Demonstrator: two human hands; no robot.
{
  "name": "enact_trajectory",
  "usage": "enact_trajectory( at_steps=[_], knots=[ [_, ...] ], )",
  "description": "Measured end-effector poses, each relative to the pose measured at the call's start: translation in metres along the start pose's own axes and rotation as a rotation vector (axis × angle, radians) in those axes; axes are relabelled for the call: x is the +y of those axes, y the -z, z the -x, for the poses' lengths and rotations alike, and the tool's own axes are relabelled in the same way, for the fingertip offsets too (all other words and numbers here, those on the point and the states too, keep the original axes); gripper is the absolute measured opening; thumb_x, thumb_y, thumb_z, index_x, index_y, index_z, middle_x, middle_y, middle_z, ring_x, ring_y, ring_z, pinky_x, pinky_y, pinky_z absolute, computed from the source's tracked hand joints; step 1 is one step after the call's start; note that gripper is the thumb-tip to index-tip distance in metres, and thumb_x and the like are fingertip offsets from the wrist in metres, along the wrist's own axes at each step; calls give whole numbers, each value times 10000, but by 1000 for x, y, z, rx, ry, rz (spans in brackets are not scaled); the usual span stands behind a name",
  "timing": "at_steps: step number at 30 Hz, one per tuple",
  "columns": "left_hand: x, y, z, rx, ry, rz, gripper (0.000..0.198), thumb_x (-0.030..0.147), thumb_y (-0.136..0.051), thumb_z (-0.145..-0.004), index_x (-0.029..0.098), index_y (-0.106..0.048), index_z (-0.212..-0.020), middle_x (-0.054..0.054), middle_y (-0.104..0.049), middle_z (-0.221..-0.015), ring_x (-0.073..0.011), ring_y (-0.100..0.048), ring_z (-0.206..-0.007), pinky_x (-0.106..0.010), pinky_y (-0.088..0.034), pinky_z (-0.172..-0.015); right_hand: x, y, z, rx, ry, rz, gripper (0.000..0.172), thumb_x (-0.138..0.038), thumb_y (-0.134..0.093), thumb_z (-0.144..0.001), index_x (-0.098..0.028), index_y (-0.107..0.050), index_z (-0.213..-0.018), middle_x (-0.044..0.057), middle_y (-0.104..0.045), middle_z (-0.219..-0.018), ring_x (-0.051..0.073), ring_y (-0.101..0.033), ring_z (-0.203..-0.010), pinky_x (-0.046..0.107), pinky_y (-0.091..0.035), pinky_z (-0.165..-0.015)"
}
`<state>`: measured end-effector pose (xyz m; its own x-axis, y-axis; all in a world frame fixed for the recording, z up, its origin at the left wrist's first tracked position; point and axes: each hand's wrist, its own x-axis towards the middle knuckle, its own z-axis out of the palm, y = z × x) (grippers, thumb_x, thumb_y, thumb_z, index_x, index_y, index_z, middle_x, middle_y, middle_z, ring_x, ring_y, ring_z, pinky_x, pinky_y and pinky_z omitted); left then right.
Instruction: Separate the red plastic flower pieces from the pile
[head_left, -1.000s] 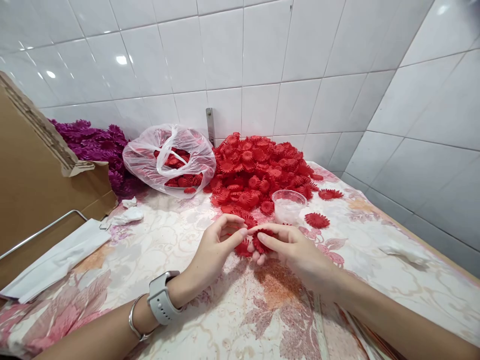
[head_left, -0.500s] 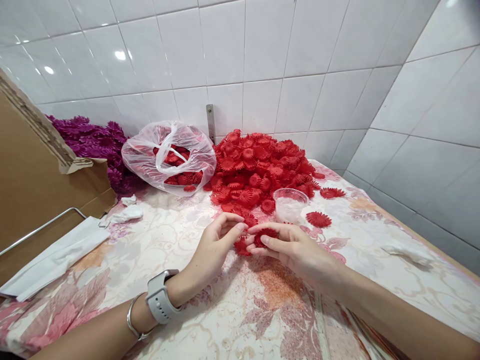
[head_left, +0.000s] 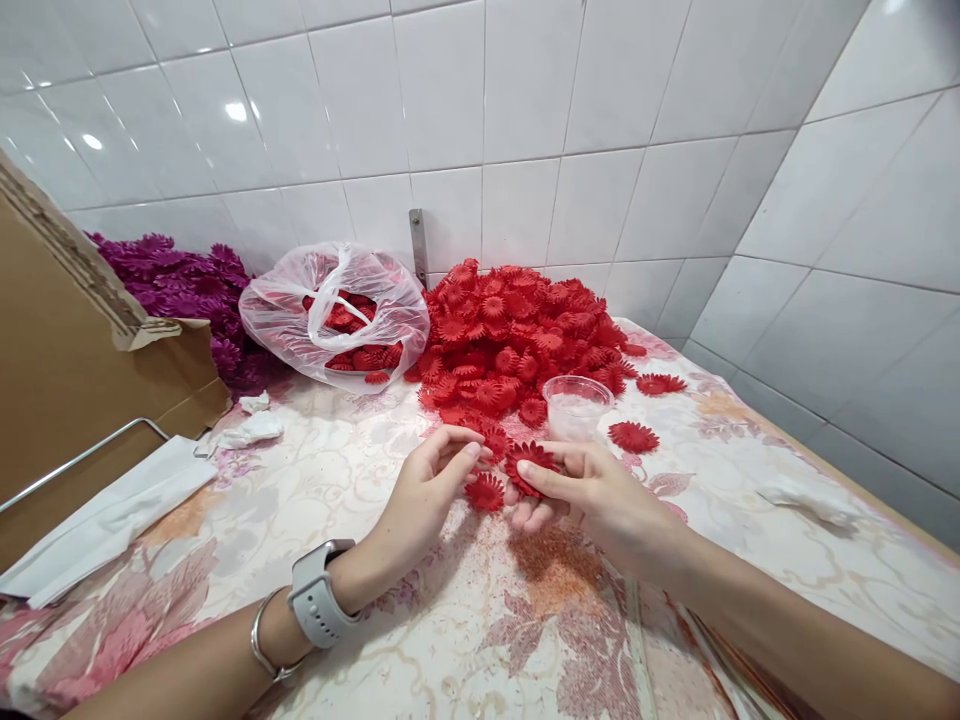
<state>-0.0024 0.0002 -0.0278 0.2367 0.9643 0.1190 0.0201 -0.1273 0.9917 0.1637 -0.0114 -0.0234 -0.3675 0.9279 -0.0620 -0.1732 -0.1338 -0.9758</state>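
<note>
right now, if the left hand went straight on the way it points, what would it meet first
Probably the flower in the right hand; depth is unclear, so possibly the red pile instead.

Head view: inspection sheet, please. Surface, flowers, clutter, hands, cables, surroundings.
Surface: floral tablecloth; reddish speckling, print or debris unclear.
Job's things: red flower, red flower pile, bagged red flowers, purple flower pile, clear tub with whitish contents.
Clutter: cardboard, white sheet, crumpled white scraps.
Left hand: fingers curled; any hold unclear.
Right hand: holds the red flower, thumb across it.
Cables: none certain; thin strands below right forearm, kind unclear.
Surroundings: white tiled walls, metal bracket.
</note>
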Motion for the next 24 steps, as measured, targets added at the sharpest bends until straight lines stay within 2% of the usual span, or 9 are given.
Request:
enact_trajectory(
  at_steps=[5,9,13,16,18,21,24],
  knots=[
    [3,-1,0,5,-21,-6,147,293,-559,-768,166,-571,-842,-19,-599,-837,-135,-550,-763,-257,-440,-711,-1,0,2,19,-59,66,324,-421,-689,-650,-111,-597,-625,31,-635,-541,92,-568,-384,197,-449,-396],
    [7,-3,4,-48,-6,-6,124,292,-578,-761,175,-581,-800,-1,-594,-787,-118,-555,-695,-241,-458,-653,-1,-1,3,75,-91,120,332,-418,-663,-677,-136,-547,-547,-9,-562,-431,67,-491,-332,167,-335,-321],
    [5,-4,7,-176,45,35,148,307,-608,-743,168,-608,-791,-17,-618,-771,-135,-575,-706,-256,-477,-657,1,-2,4,134,-88,184,371,-400,-616,-732,-154,-498,-481,-51,-456,-355,38,-370,-303,175,-239,-323],
    [2,-4,7,-202,45,63,171,293,-634,-727,169,-622,-844,-30,-634,-833,-146,-584,-767,-264,-478,-695,3,0,4,135,-38,217,444,-424,-591,-753,-159,-439,-431,-63,-387,-338,32,-314,-319,193,-220,-354],
    [1,-3,5,-197,72,105,193,295,-646,-718,170,-615,-862,-23,-630,-818,-139,-585,-752,-260,-480,-683,5,1,3,106,-42,180,411,-450,-583,-753,-157,-471,-488,-50,-435,-383,41,-348,-350,195,-220,-368],
    [2,-3,3,-169,155,157,218,340,-618,-738,161,-610,-863,-15,-617,-758,-122,-587,-687,-251,-483,-650,4,-1,2,37,-38,110,298,-442,-573,-761,-156,-546,-682,-24,-532,-526,71,-447,-444,201,-301,-427],
    [3,-3,1,-139,149,150,219,335,-599,-753,162,-604,-889,-27,-623,-821,-119,-590,-684,-251,-487,-646,1,-3,2,34,26,186,192,-357,-578,-763,-168,-558,-793,-38,-522,-605,79,-452,-518,213,-337,-501]
  ],
)
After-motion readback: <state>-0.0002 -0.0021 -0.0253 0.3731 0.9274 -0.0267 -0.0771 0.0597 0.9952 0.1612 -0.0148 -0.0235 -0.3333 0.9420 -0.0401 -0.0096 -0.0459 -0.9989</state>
